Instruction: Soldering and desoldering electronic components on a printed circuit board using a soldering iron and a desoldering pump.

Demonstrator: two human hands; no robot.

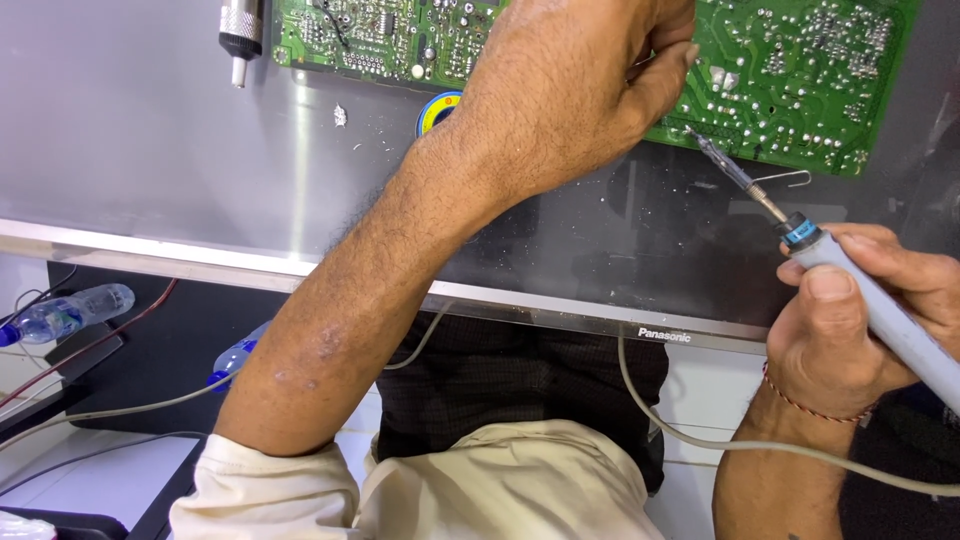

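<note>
My right hand (860,320) is wrapped tight around the grey handle of the soldering iron (850,280), thumb on top near the blue collar. The iron's tip sits right at the lower edge of the green circuit board (800,70), touching or just off it, can't tell which. Grey cord (680,425) runs from the iron back under my wrist.

My left hand (580,80) reaches across over the board, fingers curled in with thumb and fingertips pinched together just above the iron tip. Whatever is pinched there is too small to see, so can't tell if it grips anything.

Board lies flat on the grey metal back panel (150,130), solder side up. A small round blue and yellow spool (437,110) sits on the panel just beside my left wrist, at the board's lower edge. A knurled black and silver tool (240,35) lies at the board's left corner. Small solder flecks are scattered over the panel near the iron.

Below the panel edge: two clear plastic bottles with blue caps, one (65,315) far left, the other (235,358) partly hidden behind my left forearm
</note>
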